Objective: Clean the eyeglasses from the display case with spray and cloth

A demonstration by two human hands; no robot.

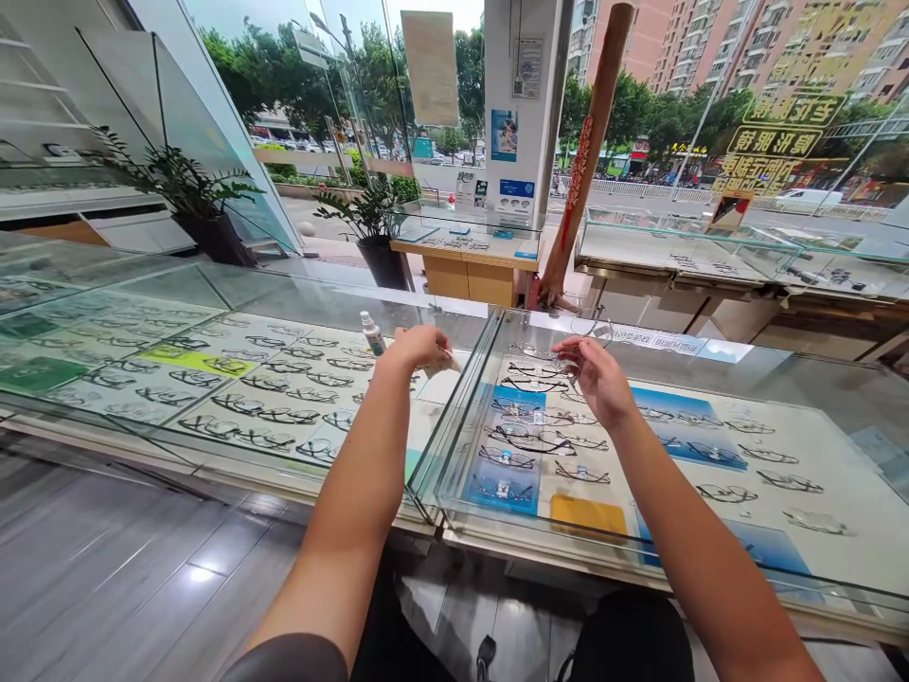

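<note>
My left hand (424, 349) is over the left glass counter, its fingers closed on a small beige piece that looks like a cloth (441, 364). Just left of it a white spray bottle (370, 332) stands on the counter. Above the right counter my right hand (600, 377) pinches a thin-rimmed pair of eyeglasses (602, 326), partly hidden by the fingers and faint against the background. Beneath that hand, rows of eyeglasses (529, 440) lie inside the right display case (469, 507). The two hands are apart.
More eyeglasses (266, 407) fill the left display case (177, 455). A yellow pad (588, 516) and blue mats (686, 421) lie in the right case. Potted plants (383, 260), a wooden post (586, 152) and further counters (753, 242) stand beyond.
</note>
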